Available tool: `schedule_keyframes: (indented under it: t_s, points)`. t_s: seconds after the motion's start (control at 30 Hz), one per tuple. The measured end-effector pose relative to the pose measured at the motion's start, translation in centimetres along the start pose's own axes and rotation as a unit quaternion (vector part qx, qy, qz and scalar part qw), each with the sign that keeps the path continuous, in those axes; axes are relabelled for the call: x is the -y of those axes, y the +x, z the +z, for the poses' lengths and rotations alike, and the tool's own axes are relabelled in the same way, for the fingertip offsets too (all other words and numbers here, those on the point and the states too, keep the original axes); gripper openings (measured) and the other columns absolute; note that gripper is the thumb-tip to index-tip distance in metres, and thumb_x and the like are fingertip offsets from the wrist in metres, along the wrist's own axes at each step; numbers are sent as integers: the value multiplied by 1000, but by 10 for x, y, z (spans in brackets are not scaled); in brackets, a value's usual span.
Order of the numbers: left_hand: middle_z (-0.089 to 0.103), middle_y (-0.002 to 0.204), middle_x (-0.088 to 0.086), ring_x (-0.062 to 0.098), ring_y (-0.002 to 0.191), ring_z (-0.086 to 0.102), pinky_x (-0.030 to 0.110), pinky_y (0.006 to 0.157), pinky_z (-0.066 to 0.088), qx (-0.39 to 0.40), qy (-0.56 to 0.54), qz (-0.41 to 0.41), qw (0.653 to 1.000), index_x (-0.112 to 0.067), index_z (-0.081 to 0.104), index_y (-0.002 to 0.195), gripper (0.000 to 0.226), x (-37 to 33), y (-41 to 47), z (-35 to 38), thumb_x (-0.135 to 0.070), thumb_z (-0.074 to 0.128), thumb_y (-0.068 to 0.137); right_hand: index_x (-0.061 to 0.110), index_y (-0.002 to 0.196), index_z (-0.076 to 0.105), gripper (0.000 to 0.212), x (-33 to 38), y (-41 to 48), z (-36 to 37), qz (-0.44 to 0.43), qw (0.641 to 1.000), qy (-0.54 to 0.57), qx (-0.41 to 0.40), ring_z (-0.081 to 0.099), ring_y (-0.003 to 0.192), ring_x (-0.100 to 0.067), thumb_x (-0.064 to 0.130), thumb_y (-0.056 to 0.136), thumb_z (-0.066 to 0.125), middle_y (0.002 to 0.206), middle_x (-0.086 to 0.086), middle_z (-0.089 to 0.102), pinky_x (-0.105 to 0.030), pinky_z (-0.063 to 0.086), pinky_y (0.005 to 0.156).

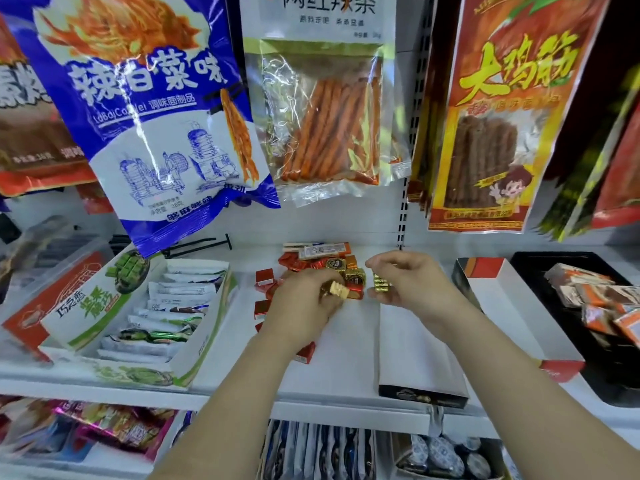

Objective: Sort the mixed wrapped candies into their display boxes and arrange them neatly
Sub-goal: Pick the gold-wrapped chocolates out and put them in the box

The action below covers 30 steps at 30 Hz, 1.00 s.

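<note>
Above the white shelf (346,355), my left hand (304,304) grips a pale gold candy (337,289); my right hand (414,282) pinches a gold-wrapped candy (380,284).

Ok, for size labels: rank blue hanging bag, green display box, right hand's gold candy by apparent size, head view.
1. blue hanging bag, though nearest the camera.
2. green display box.
3. gold candy in the right hand.

A: Gold candies (336,264), count?
B: Four. One in left hand (304,306), one in right hand (412,289), two in the pile.
A: Red candies (265,276)?
B: At least three lie clear left of the pile. Rest overlap or sit under the hand, can't count.
A: Boxes on the shelf (346,341)?
B: Four: green box (211,323) at the left edge, two white boxes (415,341), black tray (554,256) by the right edge.
</note>
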<state>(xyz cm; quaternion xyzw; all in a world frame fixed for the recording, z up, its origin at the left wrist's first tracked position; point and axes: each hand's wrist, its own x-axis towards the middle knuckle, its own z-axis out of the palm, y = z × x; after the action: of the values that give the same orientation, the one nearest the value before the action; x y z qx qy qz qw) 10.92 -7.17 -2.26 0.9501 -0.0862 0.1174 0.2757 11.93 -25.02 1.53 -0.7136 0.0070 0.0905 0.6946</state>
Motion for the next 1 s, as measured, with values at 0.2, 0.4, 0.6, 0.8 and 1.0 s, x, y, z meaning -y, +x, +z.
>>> schedule_keyframes:
  t_s: [0.2, 0.4, 0.6, 0.8, 1.0]
  points:
    - [71, 98, -1, 14, 88, 69, 35, 77, 57, 5, -437, -237, 867, -27, 67, 103, 13, -25, -2, -24, -22, 57, 95, 10, 111, 68, 28, 1, 2, -1, 23, 994, 11, 104, 69, 99, -21, 6, 83, 70, 104, -9, 72, -30, 54, 92]
    - [72, 87, 6, 15, 71, 64, 27, 58, 50, 101, -447, -239, 856, -20, 72, 103, 21, -36, -3, -21, -29, 54, 98, 23, 120, 64, 45, -3, -5, 6, -25, 989, -52, 139, 69, 85, -14, 10, 79, 76, 99, -6, 73, -32, 58, 84]
    - [70, 100, -12, 5, 91, 64, 18, 78, 50, -22, -141, -141, 980, -27, 71, 109, 21, -20, 9, -19, -30, 66, 89, 15, 95, 69, 22, 1, -3, -4, -24, 993, -110, 30, 59, 64, -17, 3, 77, 75, 80, -14, 68, -24, 52, 56]
    - [67, 112, 1, 25, 104, 59, 34, 85, 48, 35, 129, -61, 989, -30, 61, 122, 34, -10, 17, 10, -26, 65, 88, 10, 82, 70, 4, -4, -2, -18, -13, 988, -156, -16, 59, 58, -13, 7, 82, 71, 81, -5, 61, -31, 59, 65]
    - [66, 103, 4, 28, 93, 57, 33, 68, 46, 51, 186, -25, 981, -28, 51, 111, 28, -11, 23, 19, -17, 59, 88, 28, 106, 38, 52, -6, -2, -19, -23, 968, -251, -12, 63, 71, -22, 8, 76, 75, 107, -10, 50, -34, 58, 61]
